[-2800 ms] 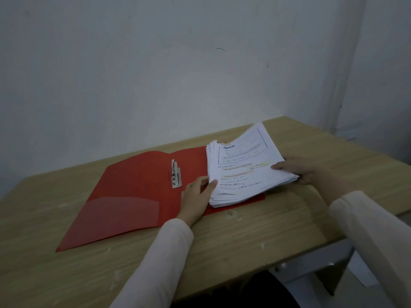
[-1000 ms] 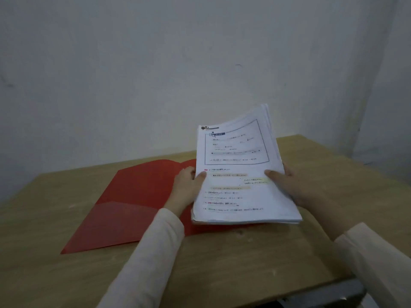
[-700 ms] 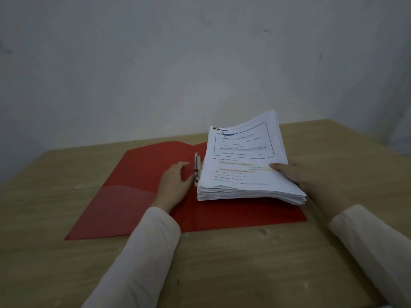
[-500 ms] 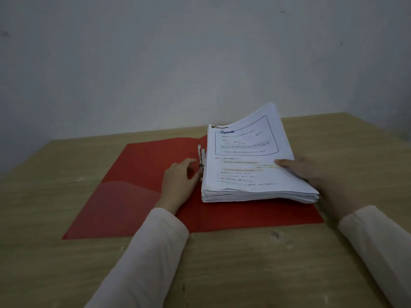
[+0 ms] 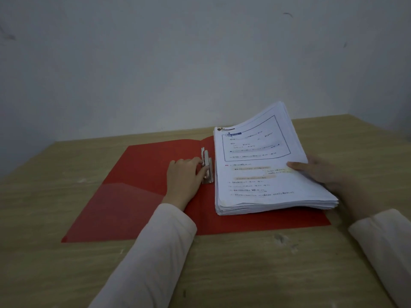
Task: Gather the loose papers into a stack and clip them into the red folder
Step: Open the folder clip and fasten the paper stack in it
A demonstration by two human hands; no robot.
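Where red folder (image 5: 142, 185) lies open flat on wooden table (image 5: 244, 274), one thick paper stack (image 5: 262, 174) sits on right half, far corner lifted. One metal clip (image 5: 206, 166) at spine. Left hand (image 5: 183, 177): fingertips curled on clip lever. Right hand (image 5: 320, 172): thumb on top, fingers hidden beneath stack. Print illegible.

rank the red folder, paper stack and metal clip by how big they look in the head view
1. red folder, spread open on the table
2. paper stack, covering much of the folder's right half
3. metal clip, by far the smallest
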